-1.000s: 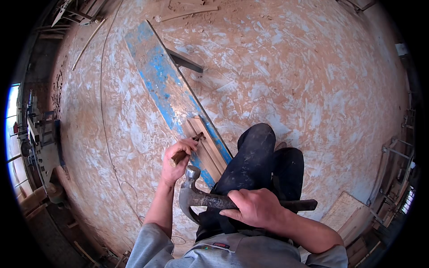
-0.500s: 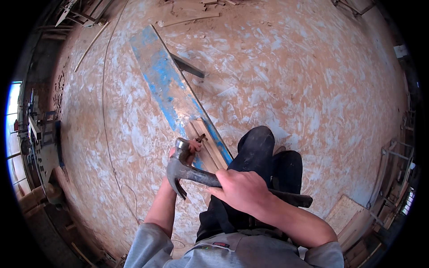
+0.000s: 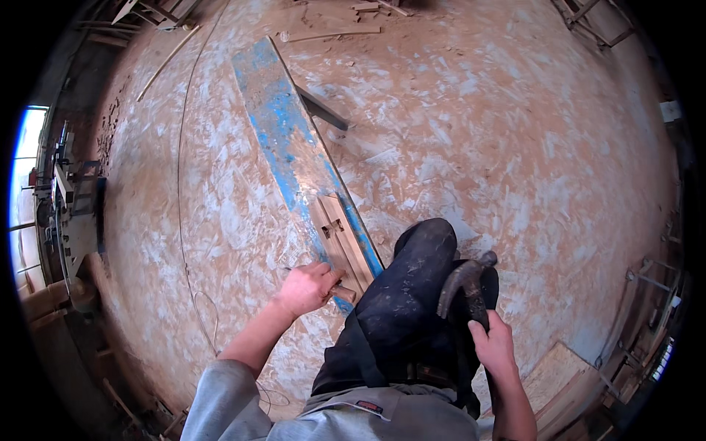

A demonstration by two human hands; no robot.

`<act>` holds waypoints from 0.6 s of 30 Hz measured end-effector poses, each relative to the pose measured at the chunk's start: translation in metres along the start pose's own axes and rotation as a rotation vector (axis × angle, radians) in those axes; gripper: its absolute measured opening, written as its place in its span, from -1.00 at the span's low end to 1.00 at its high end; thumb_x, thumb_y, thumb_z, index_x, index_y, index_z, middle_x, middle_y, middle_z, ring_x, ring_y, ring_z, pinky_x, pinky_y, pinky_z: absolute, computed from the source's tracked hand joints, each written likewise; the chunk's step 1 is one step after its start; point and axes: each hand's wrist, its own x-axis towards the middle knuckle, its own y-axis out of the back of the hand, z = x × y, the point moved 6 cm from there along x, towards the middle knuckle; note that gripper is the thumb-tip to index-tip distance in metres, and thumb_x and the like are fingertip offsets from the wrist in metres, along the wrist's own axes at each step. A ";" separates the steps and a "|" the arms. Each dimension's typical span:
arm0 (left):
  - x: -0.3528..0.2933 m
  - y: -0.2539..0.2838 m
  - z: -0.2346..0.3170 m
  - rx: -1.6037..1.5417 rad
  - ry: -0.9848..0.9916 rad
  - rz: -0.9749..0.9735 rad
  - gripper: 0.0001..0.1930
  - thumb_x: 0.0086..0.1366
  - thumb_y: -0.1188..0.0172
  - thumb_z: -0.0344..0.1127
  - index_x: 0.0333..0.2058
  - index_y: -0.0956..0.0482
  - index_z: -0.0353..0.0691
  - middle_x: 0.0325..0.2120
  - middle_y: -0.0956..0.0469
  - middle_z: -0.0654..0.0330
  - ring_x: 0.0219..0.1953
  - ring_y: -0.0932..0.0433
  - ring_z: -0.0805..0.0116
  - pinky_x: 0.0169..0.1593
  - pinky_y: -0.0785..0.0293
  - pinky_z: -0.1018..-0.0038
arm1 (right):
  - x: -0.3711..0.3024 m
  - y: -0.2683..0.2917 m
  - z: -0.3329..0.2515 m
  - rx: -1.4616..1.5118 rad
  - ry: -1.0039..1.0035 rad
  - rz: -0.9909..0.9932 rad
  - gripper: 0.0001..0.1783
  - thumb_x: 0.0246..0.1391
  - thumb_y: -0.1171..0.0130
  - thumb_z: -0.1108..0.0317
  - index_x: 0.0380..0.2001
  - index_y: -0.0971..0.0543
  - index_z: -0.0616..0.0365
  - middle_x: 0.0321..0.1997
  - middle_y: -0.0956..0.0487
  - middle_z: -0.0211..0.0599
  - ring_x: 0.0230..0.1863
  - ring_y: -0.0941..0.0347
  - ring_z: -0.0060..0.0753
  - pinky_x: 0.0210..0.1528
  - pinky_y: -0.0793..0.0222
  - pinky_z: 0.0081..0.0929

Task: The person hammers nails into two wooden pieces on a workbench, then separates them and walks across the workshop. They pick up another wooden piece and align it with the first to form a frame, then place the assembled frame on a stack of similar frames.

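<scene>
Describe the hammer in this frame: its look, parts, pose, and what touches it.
The hammer is a claw hammer with a dull grey, worn metal head; its curved claw points left and its striking face upper right. The handle runs down into the right hand, which wraps around it. It is raised off the floor, in front of the person's dark trouser knee.

A worker is wearing a grey sweatshirt with sleeves pushed up past the forearms and dark, dust-smudged trousers, both hands bare, a small tag showing at the hem.

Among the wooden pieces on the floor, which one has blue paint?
The long plank running away from the left hand. The short bare wood strips lying on its near end have no paint.
</scene>
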 end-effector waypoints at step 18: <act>0.038 0.040 -0.061 -1.215 0.549 0.628 -0.73 0.36 -0.20 -0.32 -0.05 -0.38 -0.24 -0.10 -0.58 0.05 -0.14 -0.61 0.32 -0.10 -0.51 0.43 | 0.015 -0.006 0.026 0.005 -0.034 -0.069 -0.61 0.08 -0.23 0.15 -0.16 -0.54 0.25 -0.34 -0.62 0.12 -0.23 -0.58 0.18 -0.18 -0.46 -0.15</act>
